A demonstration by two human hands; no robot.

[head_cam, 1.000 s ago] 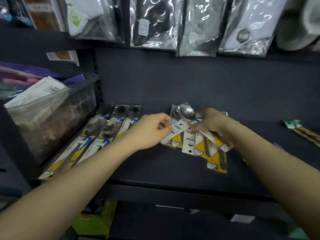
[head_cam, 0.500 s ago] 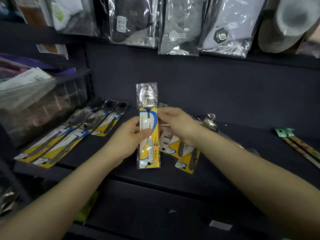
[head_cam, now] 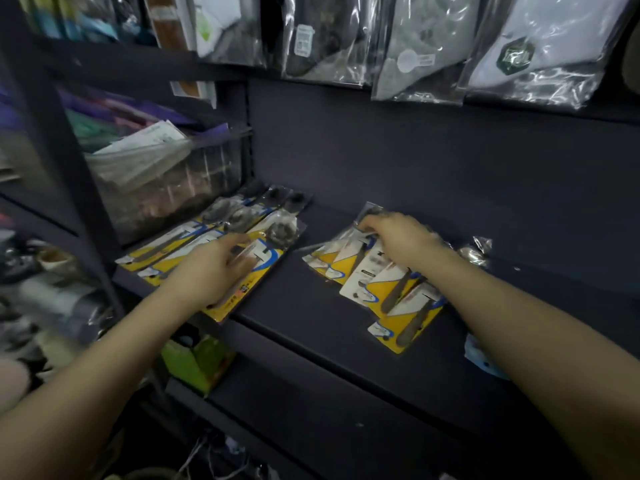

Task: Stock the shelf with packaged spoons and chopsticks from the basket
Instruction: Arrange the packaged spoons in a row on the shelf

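Observation:
Several packaged spoons on yellow-and-blue cards lie in a row at the left of the dark shelf. My left hand holds one more packaged spoon down at the right end of that row, its lower end sticking out over the shelf edge. To the right, a loose pile of spoon packs lies fanned on the shelf. My right hand rests on the far end of the pile with its fingers curled on the top pack. No basket or chopsticks are in view.
A clear bin of papers and goods stands left of the row. Bagged goods hang from the shelf above. A crinkled clear pack lies right of the pile. A green box sits on the shelf below.
Both hands held one spoon pack upright before me. My left hand has carried it left and laid it by the row; my right hand has gone back to the pile.

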